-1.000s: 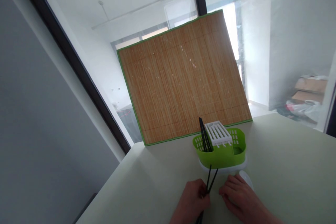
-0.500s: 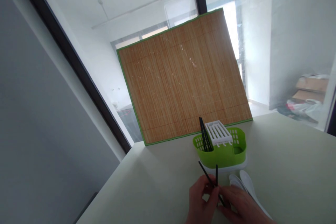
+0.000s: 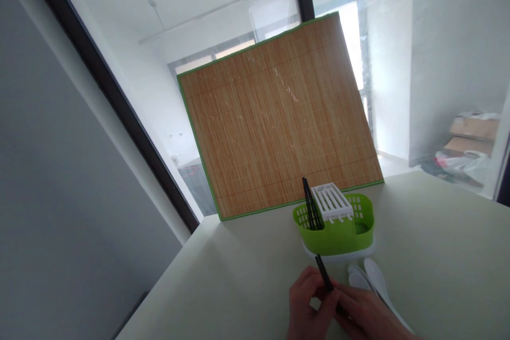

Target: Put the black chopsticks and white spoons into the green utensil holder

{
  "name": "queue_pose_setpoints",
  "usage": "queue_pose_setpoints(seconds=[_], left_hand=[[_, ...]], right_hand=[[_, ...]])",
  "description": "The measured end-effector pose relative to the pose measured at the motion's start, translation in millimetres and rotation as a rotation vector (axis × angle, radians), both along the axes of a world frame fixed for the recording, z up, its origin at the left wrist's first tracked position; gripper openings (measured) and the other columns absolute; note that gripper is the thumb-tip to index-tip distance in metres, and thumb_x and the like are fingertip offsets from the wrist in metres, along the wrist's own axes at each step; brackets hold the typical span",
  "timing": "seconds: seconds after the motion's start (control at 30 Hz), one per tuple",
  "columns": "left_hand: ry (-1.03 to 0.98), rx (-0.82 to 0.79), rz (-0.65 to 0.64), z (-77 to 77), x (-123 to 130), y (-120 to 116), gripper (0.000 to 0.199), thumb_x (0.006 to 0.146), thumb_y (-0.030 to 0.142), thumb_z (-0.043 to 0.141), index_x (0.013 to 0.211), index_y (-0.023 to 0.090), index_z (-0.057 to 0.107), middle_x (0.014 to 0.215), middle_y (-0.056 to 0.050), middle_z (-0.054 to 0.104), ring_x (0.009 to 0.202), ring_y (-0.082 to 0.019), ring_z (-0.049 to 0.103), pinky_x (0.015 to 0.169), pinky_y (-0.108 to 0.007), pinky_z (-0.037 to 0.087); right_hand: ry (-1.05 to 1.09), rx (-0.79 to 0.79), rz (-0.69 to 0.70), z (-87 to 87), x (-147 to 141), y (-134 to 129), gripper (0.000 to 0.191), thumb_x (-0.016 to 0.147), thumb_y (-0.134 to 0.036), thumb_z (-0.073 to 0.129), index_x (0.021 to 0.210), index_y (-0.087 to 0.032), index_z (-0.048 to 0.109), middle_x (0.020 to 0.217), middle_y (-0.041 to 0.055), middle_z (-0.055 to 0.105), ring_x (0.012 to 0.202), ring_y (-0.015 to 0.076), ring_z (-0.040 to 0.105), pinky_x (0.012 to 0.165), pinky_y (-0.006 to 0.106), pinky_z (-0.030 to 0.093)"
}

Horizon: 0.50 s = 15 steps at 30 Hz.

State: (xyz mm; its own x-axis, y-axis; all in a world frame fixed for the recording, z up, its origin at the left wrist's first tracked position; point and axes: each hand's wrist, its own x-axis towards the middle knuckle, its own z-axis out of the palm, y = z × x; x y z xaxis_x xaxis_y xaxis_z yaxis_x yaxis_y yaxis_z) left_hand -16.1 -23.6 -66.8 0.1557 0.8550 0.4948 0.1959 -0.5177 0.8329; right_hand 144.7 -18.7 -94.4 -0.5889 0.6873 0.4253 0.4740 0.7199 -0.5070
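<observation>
A pair of black chopsticks point(image 3: 324, 273) is pinched between my two hands, the sticks lying side by side with their ends toward the basket. My left hand point(image 3: 308, 300) closes on them from the left. From the right, my right hand point(image 3: 360, 305) grips their lower part, which its fingers mostly hide. Just beyond stands a green cutlery basket point(image 3: 338, 239) on a white base. More black chopsticks point(image 3: 312, 207) stand in its left compartment, and a white slotted rack point(image 3: 332, 202) sits over its middle. White spoons point(image 3: 374, 276) lie beside my right hand.
A bamboo mat point(image 3: 279, 122) with green edging leans against the glass behind the basket. The pale table point(image 3: 247, 271) has its left edge running diagonally. Cardboard boxes point(image 3: 474, 127) and a plastic bag are visible beyond the glass at right.
The two chopsticks in my hands were crossed and spread apart; now they lie together, parallel. My hands have shifted only slightly. The basket and spoons have not moved.
</observation>
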Motion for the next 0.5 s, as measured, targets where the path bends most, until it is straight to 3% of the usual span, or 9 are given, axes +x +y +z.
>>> queue_pose_setpoints(seconds=[0.1,0.3,0.5], left_hand=[[-0.005,0.006,0.0,2.0,0.7,-0.3,0.014,0.082,0.03,0.062,0.084,0.019,0.07,0.079,-0.006,0.062,0.067,-0.014,0.061,0.058,-0.02,0.052],[0.0,0.227,-0.043,4.3,3.4,-0.1,0.013,0.082,0.028,0.061,0.084,0.018,0.069,0.075,-0.005,0.062,0.065,-0.013,0.059,0.054,-0.018,0.049],[-0.028,0.189,-0.026,6.8,4.7,-0.8,0.013,0.083,0.028,0.061,0.084,0.018,0.069,0.075,-0.005,0.062,0.066,-0.013,0.06,0.055,-0.018,0.049]], right_hand=[[0.013,-0.046,0.02,1.0,0.9,0.6,0.025,0.093,-0.026,0.039,0.103,-0.021,0.061,0.088,0.008,0.069,0.077,0.0203,0.064,0.07,0.028,0.049],[0.088,-0.028,0.073,2.1,1.0,0.7,0.028,0.095,-0.03,0.04,0.108,-0.02,0.063,0.092,0.0102,0.07,0.081,0.0216,0.066,0.073,0.029,0.051],[0.051,-0.053,0.047,2.1,-0.2,1.5,0.026,0.094,-0.031,0.041,0.103,-0.021,0.063,0.089,0.0083,0.069,0.08,0.0213,0.065,0.072,0.028,0.05]])
